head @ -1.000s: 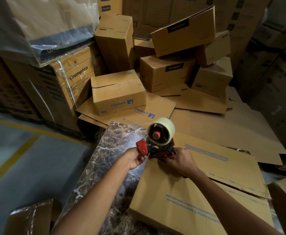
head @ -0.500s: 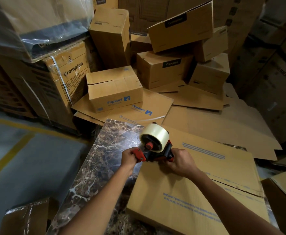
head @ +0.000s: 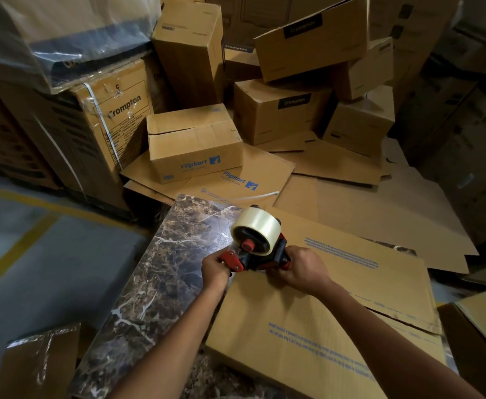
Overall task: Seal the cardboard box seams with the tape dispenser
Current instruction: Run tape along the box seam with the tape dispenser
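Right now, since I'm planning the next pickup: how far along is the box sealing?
Done: the flat cardboard box lies on the marble table, but no tape shows on it. In hand: the left hand and right hand both grip the tape dispenser at the box's left edge, apparently readying a first strip. Left: every seam, including the open flap gap beside the right forearm.
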Motion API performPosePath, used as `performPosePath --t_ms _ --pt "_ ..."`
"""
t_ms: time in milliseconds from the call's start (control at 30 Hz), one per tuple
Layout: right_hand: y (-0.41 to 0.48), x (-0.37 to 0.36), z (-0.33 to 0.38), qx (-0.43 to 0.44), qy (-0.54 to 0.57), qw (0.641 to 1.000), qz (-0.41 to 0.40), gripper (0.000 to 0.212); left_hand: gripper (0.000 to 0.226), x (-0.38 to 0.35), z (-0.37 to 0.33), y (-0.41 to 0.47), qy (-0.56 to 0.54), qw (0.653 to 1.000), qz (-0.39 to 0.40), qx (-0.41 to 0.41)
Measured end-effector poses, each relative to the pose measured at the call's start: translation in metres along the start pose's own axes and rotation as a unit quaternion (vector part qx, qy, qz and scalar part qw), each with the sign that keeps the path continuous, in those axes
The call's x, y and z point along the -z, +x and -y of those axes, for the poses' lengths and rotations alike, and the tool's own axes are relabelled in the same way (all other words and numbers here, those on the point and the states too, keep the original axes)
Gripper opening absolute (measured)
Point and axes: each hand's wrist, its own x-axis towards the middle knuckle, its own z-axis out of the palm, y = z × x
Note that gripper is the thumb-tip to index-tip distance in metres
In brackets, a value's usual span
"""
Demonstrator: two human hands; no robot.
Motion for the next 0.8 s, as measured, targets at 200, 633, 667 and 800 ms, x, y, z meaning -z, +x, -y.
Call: performPosePath --t_ms 200,633,667,800 --pt "0.001 0.007 -0.004 -0.006 0.045 0.999 0.027 0.036 0.049 0.009 -0.004 -0.017 0.095 0.993 0.007 -0.065" --pt "0.008 0.012 -0.007 -0.050 0.199 0.961 0.183 0.025 0.020 0.019 -0.003 -0.052 0.090 0.980 0.178 -0.021" --pt "0.008 0.011 -0.008 -0.046 0.189 0.965 0.177 0.027 0.019 0.020 -0.003 -0.053 0.096 0.979 0.176 -0.020" --pt "0.009 0.012 -0.018 -0.026 0.160 0.972 0.170 0.027 0.015 0.022 0.001 -0.047 0.108 0.981 0.161 -0.023"
